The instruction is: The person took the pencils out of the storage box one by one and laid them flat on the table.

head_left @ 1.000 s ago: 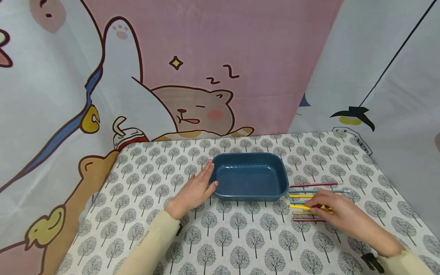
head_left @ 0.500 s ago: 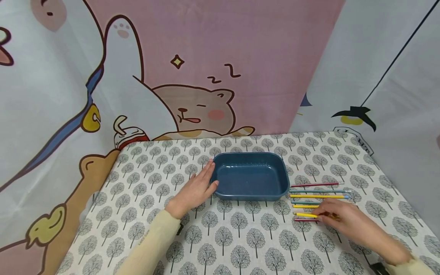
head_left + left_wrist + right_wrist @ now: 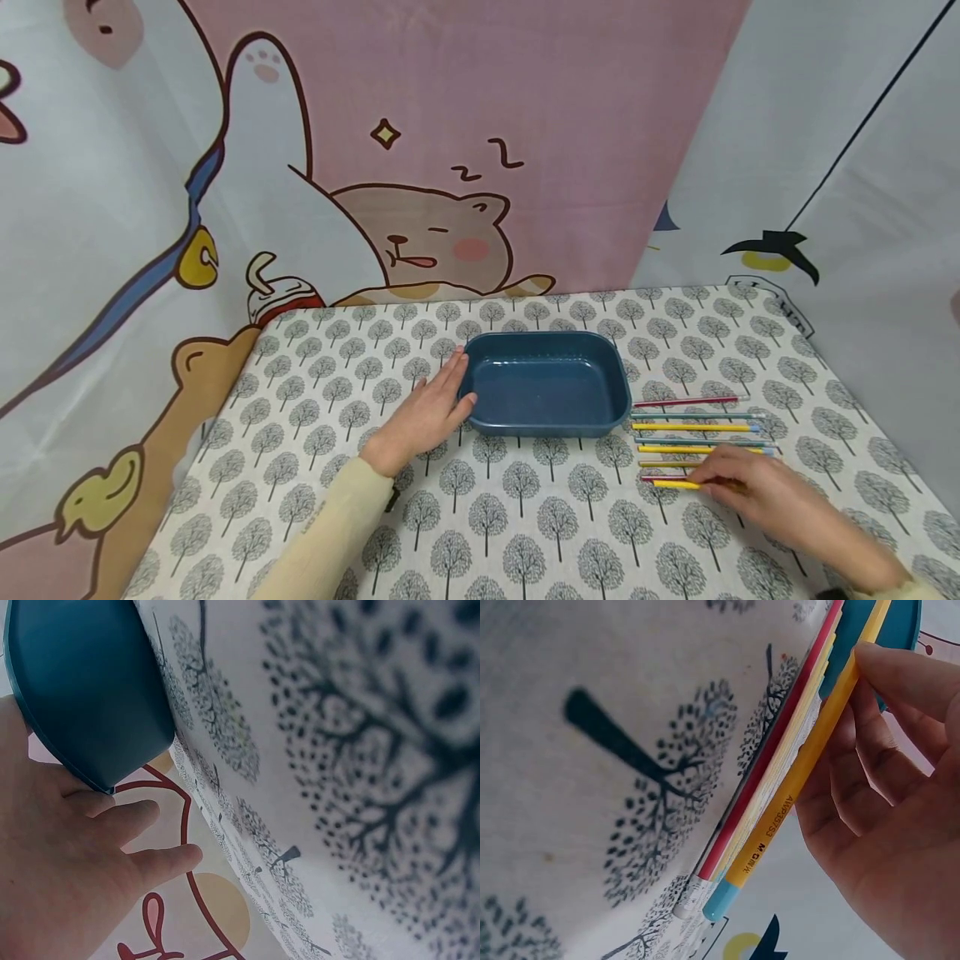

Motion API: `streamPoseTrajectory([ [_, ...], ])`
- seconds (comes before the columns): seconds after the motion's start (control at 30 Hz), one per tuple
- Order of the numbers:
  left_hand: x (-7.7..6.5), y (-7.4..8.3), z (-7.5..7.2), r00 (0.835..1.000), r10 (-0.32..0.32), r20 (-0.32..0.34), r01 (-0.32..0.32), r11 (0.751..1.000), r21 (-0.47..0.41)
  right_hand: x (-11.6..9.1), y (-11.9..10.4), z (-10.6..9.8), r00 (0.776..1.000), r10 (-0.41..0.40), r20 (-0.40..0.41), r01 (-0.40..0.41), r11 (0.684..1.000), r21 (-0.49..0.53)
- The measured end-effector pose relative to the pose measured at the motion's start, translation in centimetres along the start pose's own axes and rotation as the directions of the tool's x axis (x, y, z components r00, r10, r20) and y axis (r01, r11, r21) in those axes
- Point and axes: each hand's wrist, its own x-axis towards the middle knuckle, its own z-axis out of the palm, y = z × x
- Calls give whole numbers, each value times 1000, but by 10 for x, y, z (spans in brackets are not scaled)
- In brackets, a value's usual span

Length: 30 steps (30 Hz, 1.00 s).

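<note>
A dark blue rectangular dish (image 3: 547,431) stands near the middle of the table. My left hand (image 3: 423,417) lies against its left side, fingers extended and touching the rim; the left wrist view shows the same hand (image 3: 75,847) beside the dish wall (image 3: 97,690). Right of the dish, my right hand (image 3: 757,487) pinches a yellow pencil (image 3: 675,484) between thumb and fingers. In the right wrist view this yellow pencil (image 3: 780,787) has a light blue end and is held just over a red pencil (image 3: 769,765) on the cloth.
Several pencils lie side by side right of the dish, among them a red pencil (image 3: 690,402) at the back and a yellow pencil (image 3: 693,427). A tree-print cloth (image 3: 525,517) covers the table. Cartoon-printed curtains (image 3: 600,125) hang behind and at both sides.
My right hand has moved toward the front of the pencil row with the yellow pencil, leaving more of the pencils behind it visible. The left hand and dish have stayed put.
</note>
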Motion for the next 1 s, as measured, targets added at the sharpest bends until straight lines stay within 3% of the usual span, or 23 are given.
streamPoseTrajectory([
  [0.5, 0, -1, 0, 1000, 5, -3, -5, 1000, 0, -1, 2, 11, 995, -92, -28, 92, 996, 1],
  [1.0, 0, -2, 1, 1000, 11, -8, -11, 1000, -1, 2, 1, 11, 999, -13, 34, 15, 998, -54],
])
